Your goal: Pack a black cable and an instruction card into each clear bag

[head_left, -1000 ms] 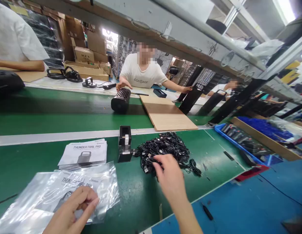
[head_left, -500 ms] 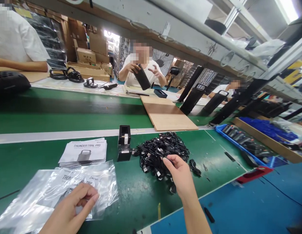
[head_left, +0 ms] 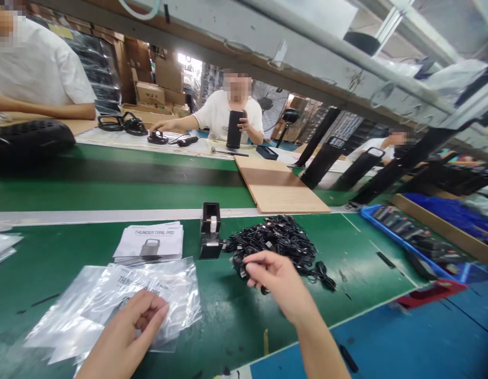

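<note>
My left hand [head_left: 139,321] is closed in a pinch at the edge of a clear plastic bag [head_left: 184,295] that lies over other bags on the green table. Inside the bag a printed leaflet [head_left: 121,284] shows through. My right hand [head_left: 273,279] is closed on a coiled black USB cable [head_left: 239,265], just in front of the heap of black cables [head_left: 283,234]. A pile of white printed leaflets [head_left: 165,238] lies behind the bags. Between these leaflets and the cables stands a black tape dispenser [head_left: 211,237].
A wooden board [head_left: 283,184] lies beyond the cables. To the right is a blue tray [head_left: 405,247] of black devices, beside a red tray [head_left: 433,293]. Across the table a co-worker [head_left: 232,113] holds a black cylindrical device upright. A shelf beam [head_left: 291,50] runs overhead.
My right hand has moved left and toward me from the heap with a cable. My left hand stays at the bag. The co-worker opposite has set the device upright and reached out sideways.
</note>
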Motion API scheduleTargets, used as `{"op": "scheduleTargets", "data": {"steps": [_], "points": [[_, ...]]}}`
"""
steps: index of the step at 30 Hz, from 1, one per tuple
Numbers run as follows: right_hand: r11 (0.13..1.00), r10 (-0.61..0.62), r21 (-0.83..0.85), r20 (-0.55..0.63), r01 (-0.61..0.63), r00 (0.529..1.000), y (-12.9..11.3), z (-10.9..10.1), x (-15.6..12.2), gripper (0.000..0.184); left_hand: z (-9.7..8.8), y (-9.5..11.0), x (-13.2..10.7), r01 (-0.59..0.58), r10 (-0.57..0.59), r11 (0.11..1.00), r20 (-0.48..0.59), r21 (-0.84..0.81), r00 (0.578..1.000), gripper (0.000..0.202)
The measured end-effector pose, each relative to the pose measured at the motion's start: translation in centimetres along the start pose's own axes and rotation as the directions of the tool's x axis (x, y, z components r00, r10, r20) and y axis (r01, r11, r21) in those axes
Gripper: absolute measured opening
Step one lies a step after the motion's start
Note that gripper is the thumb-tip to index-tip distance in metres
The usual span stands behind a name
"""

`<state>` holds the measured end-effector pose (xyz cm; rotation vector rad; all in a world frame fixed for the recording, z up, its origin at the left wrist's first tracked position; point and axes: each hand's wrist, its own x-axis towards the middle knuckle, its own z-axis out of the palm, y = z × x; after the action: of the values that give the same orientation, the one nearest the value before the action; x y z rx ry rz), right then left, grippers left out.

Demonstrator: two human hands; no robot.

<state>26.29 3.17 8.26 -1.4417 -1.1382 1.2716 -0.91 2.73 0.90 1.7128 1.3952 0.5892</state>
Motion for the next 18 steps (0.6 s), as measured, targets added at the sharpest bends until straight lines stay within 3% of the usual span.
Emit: {"op": "scheduleTargets", "data": {"steps": [2, 4, 6, 9, 11, 13, 18], "points": [[0.995, 0.073, 0.057, 0.173, -0.084, 0.982, 1.0, 3.1, -0.5, 0.020, 0.0, 0.5, -0.2, 0.076, -0.081, 0.991, -0.046, -0.106, 0.996, 0.030], [0.984, 0.110, 0.104, 0.264, -0.142, 0.958, 2.1, 6.3, -0.7, 0.021, -0.1, 1.1, -0.2, 0.175, -0.193, 0.952, -0.048, -0.249, 0.980, 0.032], [0.981, 0.130, 0.103, 0.280, -0.165, 0.951, 2.9, 9.2, -0.8, 0.018, -0.2, 1.5, -0.1, 0.232, -0.266, 0.897, -0.041, -0.375, 0.963, 0.032], [0.954, 0.131, 0.230, 0.256, -0.192, 0.958, 3.6, 12.3, -0.7, 0.020, -0.2, 1.7, 0.0, 0.198, -0.264, 0.864, -0.082, -0.462, 0.961, 0.028], [0.880, 0.132, 0.414, 0.254, -0.231, 0.958, 3.6, 13.4, -0.7, 0.033, -0.1, 1.7, -0.1, 0.154, -0.232, 0.854, -0.100, -0.497, 0.968, 0.026], [0.827, 0.125, 0.496, 0.297, -0.265, 0.947, 3.5, 13.9, -0.8, 0.044, 0.1, 1.6, -0.1, 0.140, -0.228, 0.841, -0.109, -0.522, 0.968, 0.026], [0.886, 0.141, 0.350, 0.420, -0.303, 0.897, 3.7, 14.5, -1.3, 0.028, 0.3, 2.0, -0.4, 0.135, -0.250, 0.854, -0.169, -0.503, 0.953, 0.029]]}}
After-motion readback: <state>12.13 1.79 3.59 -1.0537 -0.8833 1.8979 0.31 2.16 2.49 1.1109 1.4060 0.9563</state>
